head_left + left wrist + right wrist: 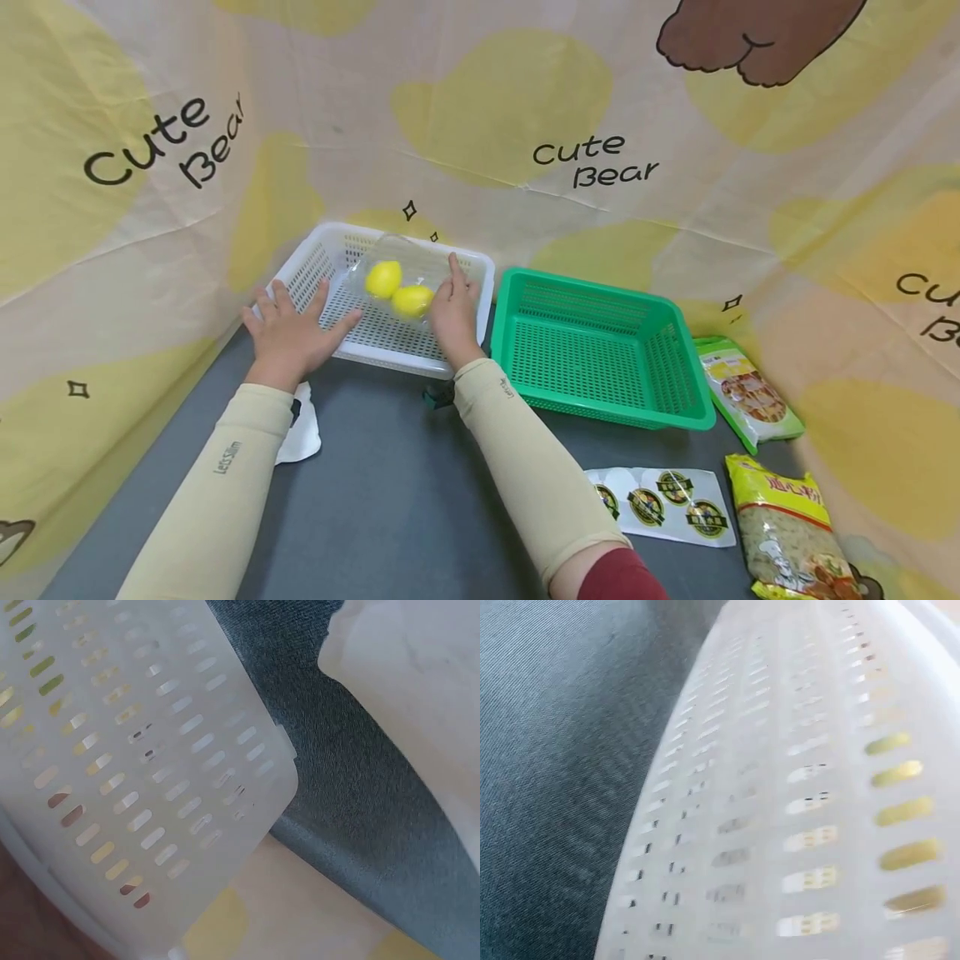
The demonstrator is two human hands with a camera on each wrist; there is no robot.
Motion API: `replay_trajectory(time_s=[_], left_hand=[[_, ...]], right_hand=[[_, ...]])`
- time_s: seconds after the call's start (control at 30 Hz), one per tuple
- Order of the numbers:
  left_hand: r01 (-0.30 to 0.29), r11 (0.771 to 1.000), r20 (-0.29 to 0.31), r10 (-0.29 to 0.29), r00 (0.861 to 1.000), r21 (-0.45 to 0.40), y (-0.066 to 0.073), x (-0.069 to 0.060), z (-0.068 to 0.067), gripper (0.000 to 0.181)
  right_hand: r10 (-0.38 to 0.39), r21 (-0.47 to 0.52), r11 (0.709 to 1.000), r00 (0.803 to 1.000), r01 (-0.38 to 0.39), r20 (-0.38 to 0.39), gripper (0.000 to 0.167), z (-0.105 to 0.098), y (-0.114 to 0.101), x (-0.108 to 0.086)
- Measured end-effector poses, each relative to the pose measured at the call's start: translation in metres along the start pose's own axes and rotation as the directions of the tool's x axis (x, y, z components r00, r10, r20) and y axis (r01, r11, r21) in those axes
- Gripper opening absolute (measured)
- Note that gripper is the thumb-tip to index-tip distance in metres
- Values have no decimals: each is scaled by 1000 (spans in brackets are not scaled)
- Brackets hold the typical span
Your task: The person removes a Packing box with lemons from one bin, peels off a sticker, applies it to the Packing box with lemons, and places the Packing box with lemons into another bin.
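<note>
Clear pack [422,265] with two yellow lemons [412,301], gripped at its right end by the right hand [454,317], sits in the white basket [390,359] near its far edge; left hand [294,337], fingers spread, covers the near-left corner; green basket [573,350] beside

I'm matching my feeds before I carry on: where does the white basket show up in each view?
Head: the white basket is left of centre, beside the green basket.
Left wrist: its slotted wall fills the left side, seen close up.
Right wrist: its holed side runs from top to bottom through the right part.
Shared landmark: the gray tabletop, right of the basket in left wrist, left in right wrist.
</note>
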State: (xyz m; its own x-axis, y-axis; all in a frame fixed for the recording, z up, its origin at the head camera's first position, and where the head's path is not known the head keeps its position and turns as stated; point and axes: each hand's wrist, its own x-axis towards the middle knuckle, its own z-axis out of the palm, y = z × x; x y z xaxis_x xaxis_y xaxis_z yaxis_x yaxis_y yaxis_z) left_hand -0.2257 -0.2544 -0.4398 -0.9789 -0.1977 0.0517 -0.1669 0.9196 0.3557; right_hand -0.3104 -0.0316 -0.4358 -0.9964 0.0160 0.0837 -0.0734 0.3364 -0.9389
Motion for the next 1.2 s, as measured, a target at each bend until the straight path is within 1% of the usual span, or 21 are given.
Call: replay_trajectory(time_s=[0.17,0.27,0.37,0.53,0.67,0.83,0.97,1.03,1.1,1.2], left_hand=[[-10,1000,2,10,1000,-5,5,2,5,109],[-15,1000,5,15,1000,5,6,5,8,109],[-17,1000,9,17,1000,15,5,8,10,109],[-22,1000,28,21,999,20,5,8,8,109],[-27,1000,27,26,999,14,7,8,6,108],[-27,1000,24,27,999,8,2,9,3,109],[-26,1000,29,26,999,7,-3,10,3,110],[-22,1000,39,22,999,9,-5,10,3,111],[-21,1000,40,21,999,8,-6,9,3,110],[-25,1000,41,25,999,0,-6,8,4,109]], right_hand=[[-44,101,994,998,49,-51,51,-23,-10,-8],[-93,103,990,993,100,-66,51,-42,-17,-16],[-108,97,989,993,112,-39,51,-67,-23,-32],[-80,119,990,995,73,54,51,-115,-20,-70],[-73,105,993,991,62,108,50,-148,-8,-104],[-20,74,997,984,7,179,51,-176,14,-146],[29,58,997,977,-42,212,51,-190,33,-176],[49,67,996,972,-66,228,51,-194,41,-188],[58,72,994,966,-78,250,51,-196,47,-197],[66,71,994,959,-89,275,51,-197,55,-204]])
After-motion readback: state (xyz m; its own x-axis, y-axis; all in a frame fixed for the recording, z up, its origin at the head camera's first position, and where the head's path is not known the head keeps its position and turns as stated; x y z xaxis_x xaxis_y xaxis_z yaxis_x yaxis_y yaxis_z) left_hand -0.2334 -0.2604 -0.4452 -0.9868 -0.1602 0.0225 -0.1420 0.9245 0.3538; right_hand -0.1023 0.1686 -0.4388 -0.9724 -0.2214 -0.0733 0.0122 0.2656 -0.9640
